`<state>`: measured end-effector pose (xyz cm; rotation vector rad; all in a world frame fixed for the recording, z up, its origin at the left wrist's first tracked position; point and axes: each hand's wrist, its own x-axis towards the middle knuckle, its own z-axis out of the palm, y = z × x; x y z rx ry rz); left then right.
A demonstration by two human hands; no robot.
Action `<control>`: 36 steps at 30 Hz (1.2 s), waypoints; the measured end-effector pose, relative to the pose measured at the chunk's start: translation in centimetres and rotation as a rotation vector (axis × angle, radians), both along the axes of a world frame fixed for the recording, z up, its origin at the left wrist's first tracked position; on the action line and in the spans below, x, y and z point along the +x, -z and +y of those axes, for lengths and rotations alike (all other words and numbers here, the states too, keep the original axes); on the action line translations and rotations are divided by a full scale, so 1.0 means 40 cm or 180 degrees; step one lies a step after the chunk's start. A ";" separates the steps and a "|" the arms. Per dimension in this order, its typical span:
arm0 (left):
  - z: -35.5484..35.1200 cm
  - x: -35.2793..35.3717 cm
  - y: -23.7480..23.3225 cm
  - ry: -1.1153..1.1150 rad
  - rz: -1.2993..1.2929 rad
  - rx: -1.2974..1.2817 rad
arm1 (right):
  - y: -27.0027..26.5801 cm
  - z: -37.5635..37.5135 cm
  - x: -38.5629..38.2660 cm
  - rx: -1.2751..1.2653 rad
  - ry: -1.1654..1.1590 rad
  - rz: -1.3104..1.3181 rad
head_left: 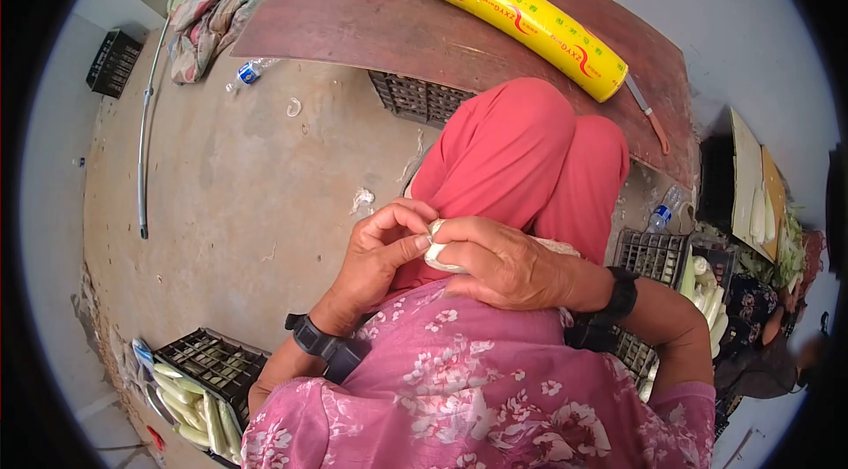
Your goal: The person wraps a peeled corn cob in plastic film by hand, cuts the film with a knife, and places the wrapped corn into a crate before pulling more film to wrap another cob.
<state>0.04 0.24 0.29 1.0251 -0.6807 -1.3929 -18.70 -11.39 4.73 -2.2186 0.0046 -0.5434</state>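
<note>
A long pale, whitish vegetable (442, 259) lies across my lap, close to my belly. My right hand (503, 264) is wrapped over its middle from above, hiding much of it. Its far part shows beyond the knuckles, toward the right. At its left end, my left hand (380, 244) pinches with thumb and forefinger against the tip. Whatever fine piece may sit in that pinch is too small to make out.
Before my knees is a dark red board (327, 18) with a yellow film roll (512, 14) and a knife (649, 111). Crates with pale vegetables stand at lower left (212, 372) and right (654, 248). Another person (760, 336) sits at far right. A pole (146, 151) lies left.
</note>
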 end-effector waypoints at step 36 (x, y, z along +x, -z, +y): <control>0.024 -0.014 0.024 0.0096 -0.0107 -0.0310 | -0.056 0.016 -0.013 0.0059 -0.0728 0.0801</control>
